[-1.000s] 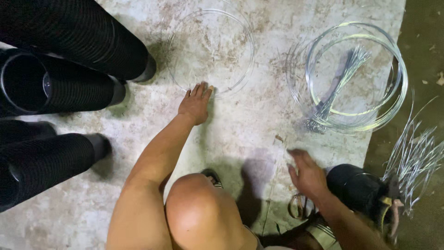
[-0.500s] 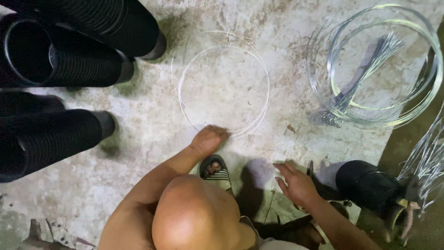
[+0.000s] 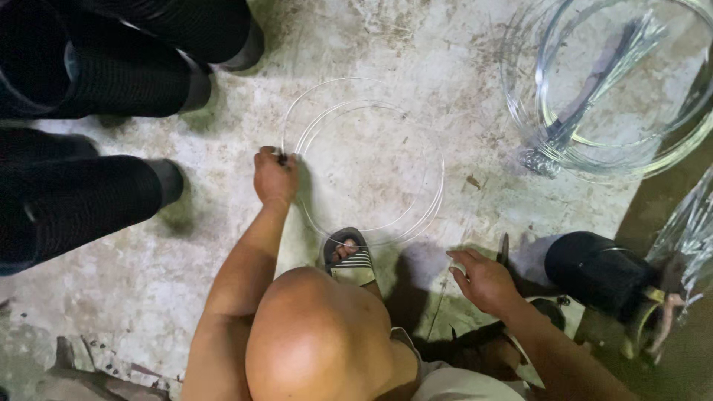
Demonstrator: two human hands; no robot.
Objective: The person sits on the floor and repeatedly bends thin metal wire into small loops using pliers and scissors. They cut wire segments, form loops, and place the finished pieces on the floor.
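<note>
The left hand was clenched on the wire hoop's left edge — the hoop spreading rightward over the floor — while the right hand hovered half-open, well apart

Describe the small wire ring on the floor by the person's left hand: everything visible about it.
The wire ring is a thin, pale, shiny wire coiled into two or three loose, roughly round turns that do not quite overlap. It lies flat on the stained concrete floor, just ahead of the sandalled foot, whose toe meets its near edge. The left hand is closed on its left side, pinching the strands. It looks like bare metal wire, apart from the bigger coil to the right.
</note>
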